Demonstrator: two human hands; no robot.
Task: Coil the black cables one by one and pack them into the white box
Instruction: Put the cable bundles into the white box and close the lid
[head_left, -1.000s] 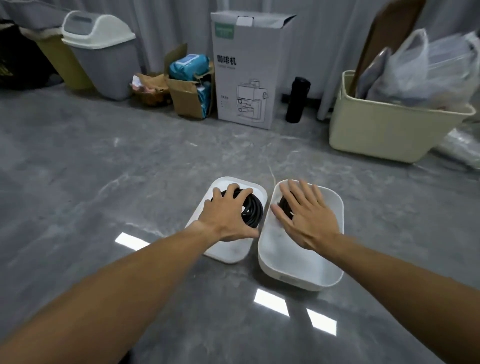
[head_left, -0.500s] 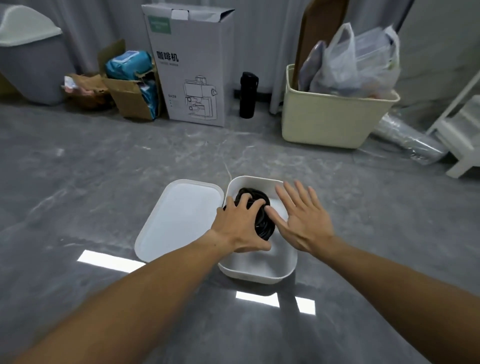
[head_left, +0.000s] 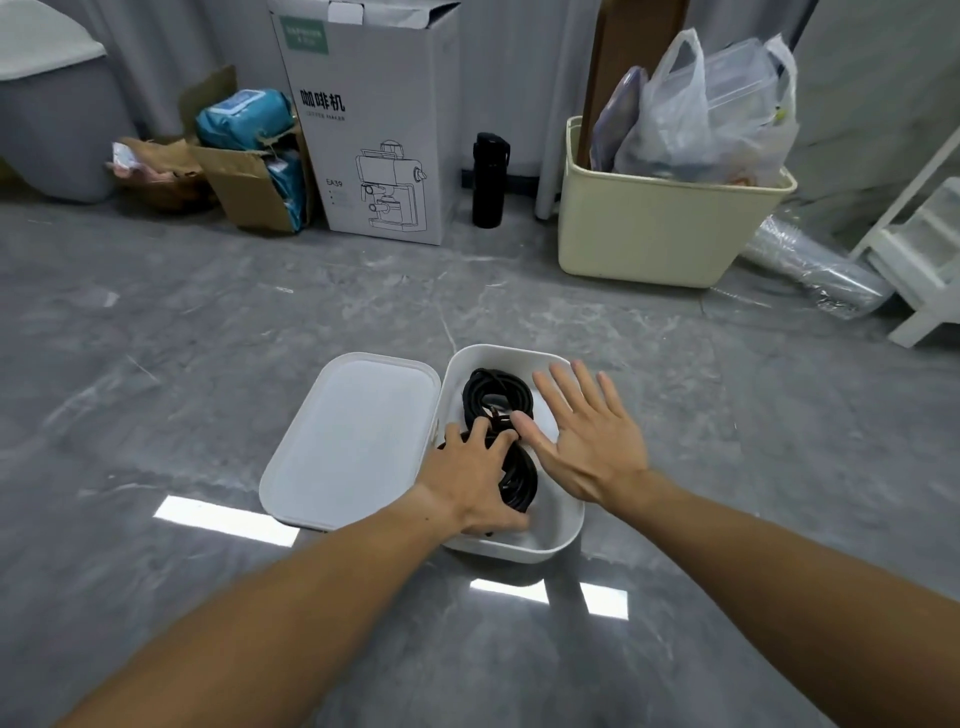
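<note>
Two coiled black cables (head_left: 498, 415) sit inside white box (head_left: 563, 530); left hand (head_left: 475, 483) presses near coil, fingers curled on it; right hand (head_left: 582, 441) flat, fingers spread; packing step; next likely lid (head_left: 353, 441) at 9 o'clock.

Cables (head_left: 496, 400) lie in box (head_left: 569, 530), lid (head_left: 358, 441) left.
</note>
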